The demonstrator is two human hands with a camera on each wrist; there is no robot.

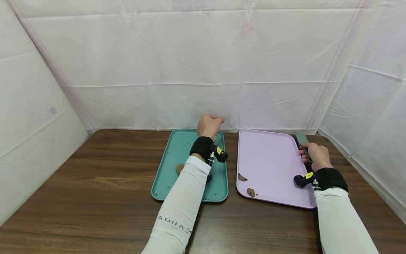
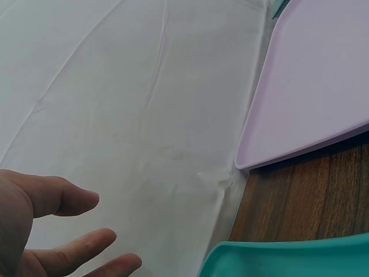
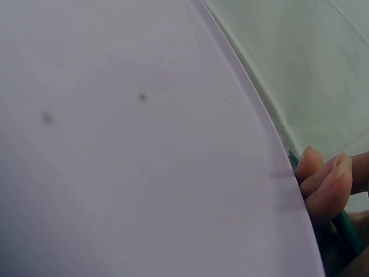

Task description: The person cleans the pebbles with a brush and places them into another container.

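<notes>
The head camera looks down from above at the brown wooden table. The left wrist camera faces the white cloth wall. The right wrist camera sits very close. All see the flat lilac plastic tray.

Your right hand grips a grey-green tool beside the lilac tray; your left hand hovers over the teal tray.

Grey-green knife upright beside lilac tray

Dark wood-grain table; creased white sheeting behind and on both sides
</notes>
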